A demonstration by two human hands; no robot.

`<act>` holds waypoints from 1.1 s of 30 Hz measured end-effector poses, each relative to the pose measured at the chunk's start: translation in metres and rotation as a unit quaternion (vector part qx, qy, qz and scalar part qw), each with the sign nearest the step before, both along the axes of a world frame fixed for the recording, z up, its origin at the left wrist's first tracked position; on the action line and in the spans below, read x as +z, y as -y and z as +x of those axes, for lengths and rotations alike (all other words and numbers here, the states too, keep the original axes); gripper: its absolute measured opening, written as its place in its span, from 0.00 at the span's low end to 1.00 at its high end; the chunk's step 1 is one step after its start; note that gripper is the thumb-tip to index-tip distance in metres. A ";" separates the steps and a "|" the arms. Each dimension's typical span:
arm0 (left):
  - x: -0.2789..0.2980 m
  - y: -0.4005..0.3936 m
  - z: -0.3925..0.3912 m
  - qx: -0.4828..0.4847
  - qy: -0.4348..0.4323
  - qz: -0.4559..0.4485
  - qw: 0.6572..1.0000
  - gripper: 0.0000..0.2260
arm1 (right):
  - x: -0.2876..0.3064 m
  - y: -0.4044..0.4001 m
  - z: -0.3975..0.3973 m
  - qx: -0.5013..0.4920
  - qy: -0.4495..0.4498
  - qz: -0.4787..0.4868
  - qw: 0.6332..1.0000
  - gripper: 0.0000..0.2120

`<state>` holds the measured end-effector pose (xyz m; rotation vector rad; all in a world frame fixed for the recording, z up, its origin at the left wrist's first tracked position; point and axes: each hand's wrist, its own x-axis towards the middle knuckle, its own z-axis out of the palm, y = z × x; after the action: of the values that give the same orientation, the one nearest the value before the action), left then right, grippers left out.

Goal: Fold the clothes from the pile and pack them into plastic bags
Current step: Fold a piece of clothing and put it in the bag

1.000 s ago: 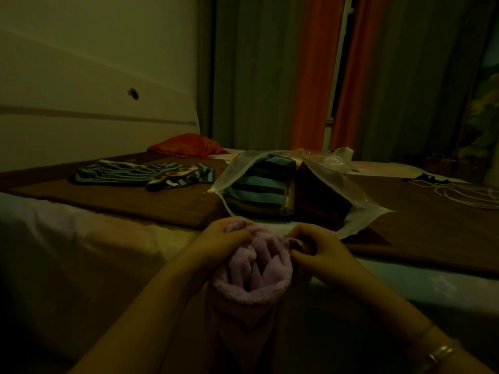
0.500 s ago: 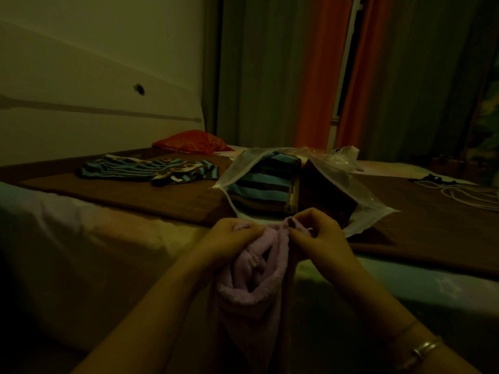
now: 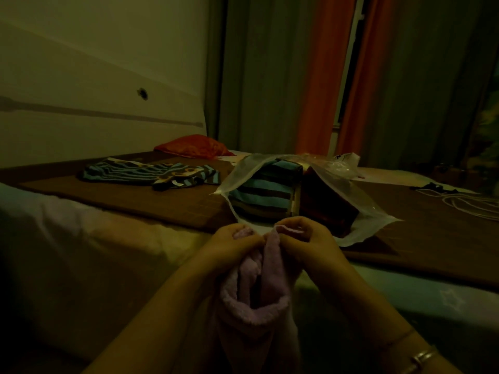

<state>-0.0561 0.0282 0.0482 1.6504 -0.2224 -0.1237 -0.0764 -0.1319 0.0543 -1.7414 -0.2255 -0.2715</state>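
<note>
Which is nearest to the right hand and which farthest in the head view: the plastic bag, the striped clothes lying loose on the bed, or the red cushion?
From the right hand:
1. Plastic bag, just beyond the hand, mouth open towards it.
2. Striped clothes, loose on the brown mat, off to the left.
3. Red cushion, at the bed's far end by the wall.

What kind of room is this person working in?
Most likely a bedroom: a bed with a headboard, long curtains by a window, and clothes spread on the bed.
</note>
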 end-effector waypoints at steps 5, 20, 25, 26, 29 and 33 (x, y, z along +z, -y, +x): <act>0.001 -0.002 0.001 0.076 0.020 -0.086 0.993 0.04 | 0.005 0.003 -0.005 0.088 -0.004 0.031 0.996 0.13; 0.004 0.006 -0.010 0.016 0.126 -0.063 0.990 0.07 | 0.008 0.001 0.002 -0.038 0.047 0.022 0.998 0.04; 0.002 0.004 -0.009 0.000 0.110 -0.042 0.993 0.07 | 0.009 -0.001 0.002 -0.038 0.029 0.011 0.999 0.10; 0.002 0.004 -0.009 0.000 0.114 -0.036 0.993 0.06 | 0.009 0.000 0.001 -0.049 0.023 0.003 0.999 0.13; 0.004 0.002 -0.009 0.022 0.150 0.004 0.988 0.07 | 0.008 0.007 0.000 -0.076 0.016 -0.044 0.996 0.14; 0.001 -0.016 0.001 0.054 0.145 0.081 0.985 0.12 | 0.003 0.028 0.003 -0.123 0.027 -0.102 0.987 0.06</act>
<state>-0.0554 0.0439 0.0493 1.8361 -0.3505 0.1864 -0.0738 -0.1596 0.0578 -1.9684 -0.0780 -0.4910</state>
